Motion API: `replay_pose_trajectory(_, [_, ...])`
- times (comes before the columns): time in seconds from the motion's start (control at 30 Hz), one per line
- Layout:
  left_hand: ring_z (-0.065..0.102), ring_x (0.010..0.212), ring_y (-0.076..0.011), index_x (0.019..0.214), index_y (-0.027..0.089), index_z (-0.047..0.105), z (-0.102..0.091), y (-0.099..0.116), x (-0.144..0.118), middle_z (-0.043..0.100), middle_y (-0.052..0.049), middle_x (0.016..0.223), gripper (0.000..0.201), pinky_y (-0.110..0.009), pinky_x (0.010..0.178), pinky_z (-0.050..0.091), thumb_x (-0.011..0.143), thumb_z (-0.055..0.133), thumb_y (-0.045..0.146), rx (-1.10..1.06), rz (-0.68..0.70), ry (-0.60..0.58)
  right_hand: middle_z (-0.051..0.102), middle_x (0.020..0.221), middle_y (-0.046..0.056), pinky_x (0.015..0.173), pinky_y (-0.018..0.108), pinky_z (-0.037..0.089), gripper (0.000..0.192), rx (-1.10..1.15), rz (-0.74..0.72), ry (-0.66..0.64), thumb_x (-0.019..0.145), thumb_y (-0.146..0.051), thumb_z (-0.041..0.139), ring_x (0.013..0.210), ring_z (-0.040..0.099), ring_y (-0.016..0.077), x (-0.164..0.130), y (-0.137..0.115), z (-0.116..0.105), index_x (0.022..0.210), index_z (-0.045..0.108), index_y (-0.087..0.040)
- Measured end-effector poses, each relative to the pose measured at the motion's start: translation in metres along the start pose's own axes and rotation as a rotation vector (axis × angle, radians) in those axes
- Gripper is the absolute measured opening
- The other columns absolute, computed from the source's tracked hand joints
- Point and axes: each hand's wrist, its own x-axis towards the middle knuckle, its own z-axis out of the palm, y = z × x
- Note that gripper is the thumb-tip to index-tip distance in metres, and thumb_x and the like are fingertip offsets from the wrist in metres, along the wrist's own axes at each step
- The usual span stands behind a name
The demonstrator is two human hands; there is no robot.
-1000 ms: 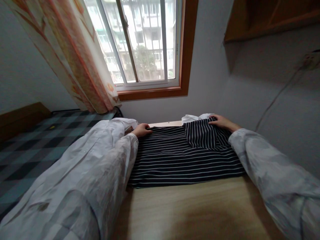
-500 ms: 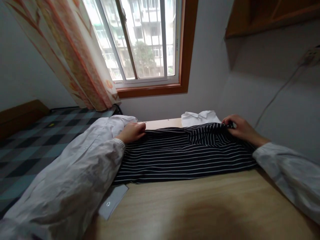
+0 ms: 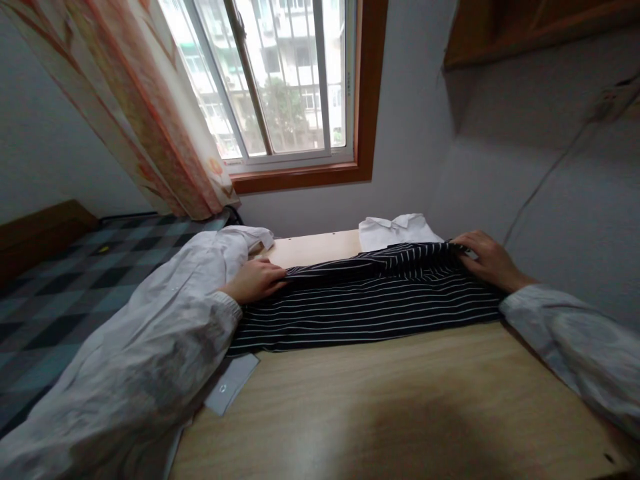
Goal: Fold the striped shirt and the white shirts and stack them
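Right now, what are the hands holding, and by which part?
Both hold the striped garment by its far folded edge: left hand at the left end, right hand at the right end.

No text or label can be read.

Head camera looks forward and down, close over the table (image 3: 400, 400).

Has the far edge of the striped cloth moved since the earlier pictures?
Yes. The far edge of the striped cloth has come toward the person: more bare wood of the table now shows between it and the wall, and the folded white shirt lies uncovered.
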Motion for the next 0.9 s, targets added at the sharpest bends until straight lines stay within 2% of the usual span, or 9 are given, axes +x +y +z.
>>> replay_pose_trajectory(0.13, [0.069, 0.08, -0.0202, 0.083, 0.023, 0.068, 0.005, 0.007, -0.002, 0.076, -0.004, 0.088, 0.018, -0.037, 0.089, 0.05, 0.1, 0.067, 0.029, -0.016, 0.196, -0.071, 0.082, 0.124, 0.01, 0.105, 0.054, 0.062, 0.034, -0.049, -0.251, -0.157, 0.091, -0.026, 0.066, 0.117, 0.075, 0.0349, -0.01, 0.011, 0.003, 0.12, 0.084, -0.027])
replay_pose_trajectory(0.23, [0.068, 0.081, -0.0209, 0.083, 0.023, 0.068, -0.002, 0.011, -0.001, 0.076, -0.004, 0.09, 0.014, -0.038, 0.089, 0.051, 0.096, 0.068, 0.027, -0.013, 0.228, -0.122, 0.082, 0.127, 0.012, 0.106, 0.055, 0.061, 0.031, -0.034, -0.24, -0.23, 0.096, -0.032, 0.065, 0.118, 0.075, 0.0357, -0.013, 0.007, -0.001, 0.12, 0.085, -0.026])
replay_pose_trajectory(0.33, [0.067, 0.081, -0.0215, 0.082, 0.022, 0.067, -0.015, 0.014, 0.0, 0.074, -0.005, 0.09, 0.013, -0.038, 0.089, 0.05, 0.094, 0.067, 0.028, -0.009, 0.214, -0.135, 0.08, 0.126, 0.013, 0.105, 0.053, 0.06, 0.032, -0.011, -0.139, -0.229, 0.097, -0.039, 0.066, 0.117, 0.075, 0.0364, -0.012, -0.006, -0.009, 0.122, 0.082, -0.026])
replay_pose_trajectory(0.43, [0.067, 0.084, -0.0227, 0.087, 0.021, 0.067, -0.025, 0.024, 0.004, 0.073, -0.006, 0.094, 0.014, -0.038, 0.087, 0.049, 0.096, 0.065, 0.032, -0.012, 0.158, -0.058, 0.08, 0.114, 0.012, 0.092, 0.047, 0.06, 0.032, -0.022, 0.022, -0.216, 0.097, -0.048, 0.065, 0.102, 0.075, 0.0336, -0.013, -0.02, -0.013, 0.116, 0.077, -0.025])
replay_pose_trajectory(0.53, [0.068, 0.087, -0.023, 0.093, 0.02, 0.068, -0.027, 0.048, 0.012, 0.074, -0.007, 0.097, 0.026, -0.038, 0.089, 0.049, 0.108, 0.057, 0.039, -0.075, 0.13, -0.01, 0.079, 0.101, 0.011, 0.084, 0.044, 0.058, 0.038, -0.022, 0.198, -0.229, 0.098, -0.06, 0.062, 0.089, 0.072, 0.031, -0.017, -0.028, -0.008, 0.103, 0.074, -0.025])
replay_pose_trajectory(0.63, [0.071, 0.096, -0.026, 0.105, 0.021, 0.071, -0.02, 0.077, 0.018, 0.077, -0.008, 0.104, 0.037, -0.04, 0.093, 0.05, 0.111, 0.059, 0.055, -0.17, 0.109, -0.048, 0.08, 0.103, 0.012, 0.09, 0.047, 0.058, 0.051, 0.09, 0.325, -0.249, 0.094, -0.073, 0.064, 0.094, 0.074, 0.0329, -0.021, -0.027, -0.002, 0.101, 0.076, -0.025])
replay_pose_trajectory(0.77, [0.072, 0.108, -0.0307, 0.128, 0.021, 0.07, -0.003, 0.101, 0.021, 0.076, -0.012, 0.123, 0.051, -0.042, 0.094, 0.054, 0.104, 0.069, 0.066, -0.323, -0.07, -0.058, 0.083, 0.101, 0.011, 0.09, 0.046, 0.06, 0.063, 0.284, 0.524, -0.298, 0.075, -0.083, 0.078, 0.095, 0.077, 0.0335, -0.025, -0.018, -0.004, 0.099, 0.08, -0.024])
replay_pose_trajectory(0.83, [0.071, 0.104, -0.029, 0.122, 0.022, 0.072, 0.004, 0.104, 0.021, 0.074, -0.01, 0.119, 0.045, -0.041, 0.09, 0.054, 0.104, 0.07, 0.063, -0.419, -0.126, -0.059, 0.083, 0.095, 0.01, 0.084, 0.043, 0.06, 0.07, 0.353, 0.622, -0.33, 0.061, -0.086, 0.087, 0.09, 0.077, 0.0325, -0.027, -0.014, -0.01, 0.093, 0.08, -0.024])
replay_pose_trajectory(0.9, [0.069, 0.101, -0.027, 0.109, 0.023, 0.072, 0.008, 0.104, 0.022, 0.072, -0.009, 0.113, 0.036, -0.039, 0.089, 0.054, 0.106, 0.068, 0.059, -0.502, -0.123, -0.046, 0.082, 0.085, 0.008, 0.077, 0.041, 0.059, 0.072, 0.405, 0.695, -0.379, 0.05, -0.086, 0.093, 0.082, 0.075, 0.0299, -0.029, -0.012, -0.015, 0.084, 0.08, -0.025])
